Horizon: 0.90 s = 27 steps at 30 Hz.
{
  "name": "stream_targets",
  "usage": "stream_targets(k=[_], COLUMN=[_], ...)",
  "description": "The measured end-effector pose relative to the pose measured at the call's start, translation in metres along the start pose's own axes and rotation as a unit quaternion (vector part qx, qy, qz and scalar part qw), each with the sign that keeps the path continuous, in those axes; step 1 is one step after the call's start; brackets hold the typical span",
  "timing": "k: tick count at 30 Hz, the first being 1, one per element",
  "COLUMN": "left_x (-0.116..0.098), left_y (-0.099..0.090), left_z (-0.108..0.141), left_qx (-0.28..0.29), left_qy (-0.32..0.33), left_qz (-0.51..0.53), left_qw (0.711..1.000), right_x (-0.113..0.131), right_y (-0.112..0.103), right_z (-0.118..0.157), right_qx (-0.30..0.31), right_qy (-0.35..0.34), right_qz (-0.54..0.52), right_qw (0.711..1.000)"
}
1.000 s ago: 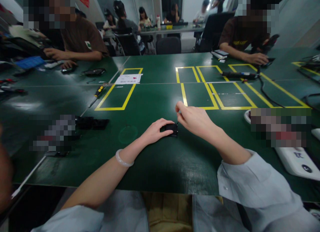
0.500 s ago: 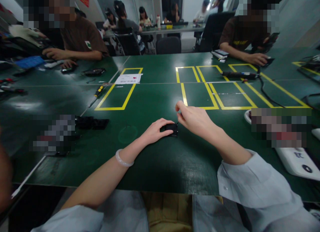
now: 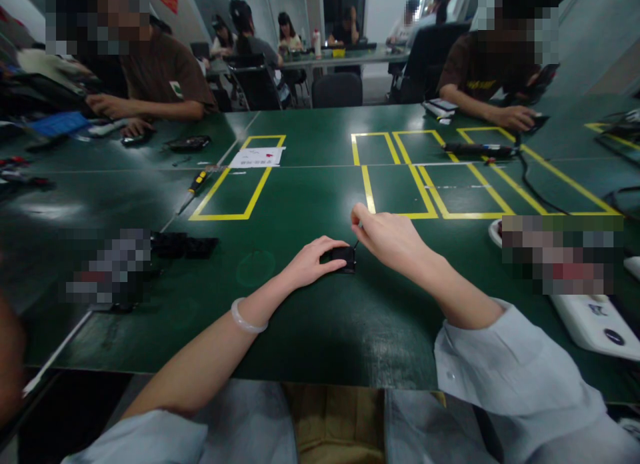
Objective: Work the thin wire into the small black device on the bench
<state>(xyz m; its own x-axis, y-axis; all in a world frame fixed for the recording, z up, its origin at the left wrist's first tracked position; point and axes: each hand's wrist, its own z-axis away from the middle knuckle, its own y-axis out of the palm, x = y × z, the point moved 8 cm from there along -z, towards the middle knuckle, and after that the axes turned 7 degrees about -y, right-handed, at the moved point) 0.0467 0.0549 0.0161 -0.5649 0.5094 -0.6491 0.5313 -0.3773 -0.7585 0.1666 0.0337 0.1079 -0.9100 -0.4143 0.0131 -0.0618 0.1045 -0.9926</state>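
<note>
On the green table (image 3: 320,337) lies a small flat black part (image 3: 345,256), with a boxy outline. My left hand (image 3: 316,261) is closed about it, fingers along its far side and thumb along its near side. Just to its right, my right hand (image 3: 383,234) is closed in a pinch above the table. From the pinch a thin dark shaft (image 3: 356,245) slants down to the right edge of the black part. The fingers cover the rest of this tool, so its exact kind does not show.
A yellow-and-black screwdriver (image 3: 199,182) lies left of centre, near a paper sheet (image 3: 257,157). Black parts (image 3: 185,245) are at the left. A white device (image 3: 595,324) is at the right. Two co-workers sit across the table, beyond a corded black tool (image 3: 480,150).
The thin shaft in my right hand leans slightly more than before, and the right fingers have shifted a little. My left hand and the black part stay in place.
</note>
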Motion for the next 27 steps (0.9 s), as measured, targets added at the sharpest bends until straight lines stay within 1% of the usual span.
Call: stream_targets(k=[8, 12, 17, 27], left_x=[-0.0006, 0.0005, 0.0003, 0.0007], left_y=[-0.0005, 0.0007, 0.0006, 0.0007], left_z=[0.0001, 0.0001, 0.0003, 0.0002], left_qx=[-0.007, -0.005, -0.004, -0.004], left_qy=[0.011, 0.010, 0.010, 0.008], left_qz=[0.003, 0.001, 0.002, -0.002], left_qw=[1.000, 1.000, 1.000, 1.000], right_x=[0.0018, 0.0023, 0.0003, 0.0006], right_y=[-0.0033, -0.0026, 0.0001, -0.0022], right_z=[0.0015, 0.0021, 0.0000, 0.0021], right_qx=[-0.036, -0.028, -0.012, -0.026], right_qy=[-0.016, -0.018, -0.007, -0.007], right_qz=[-0.013, -0.014, 0.013, -0.009], right_qw=[0.999, 0.999, 1.000, 1.000])
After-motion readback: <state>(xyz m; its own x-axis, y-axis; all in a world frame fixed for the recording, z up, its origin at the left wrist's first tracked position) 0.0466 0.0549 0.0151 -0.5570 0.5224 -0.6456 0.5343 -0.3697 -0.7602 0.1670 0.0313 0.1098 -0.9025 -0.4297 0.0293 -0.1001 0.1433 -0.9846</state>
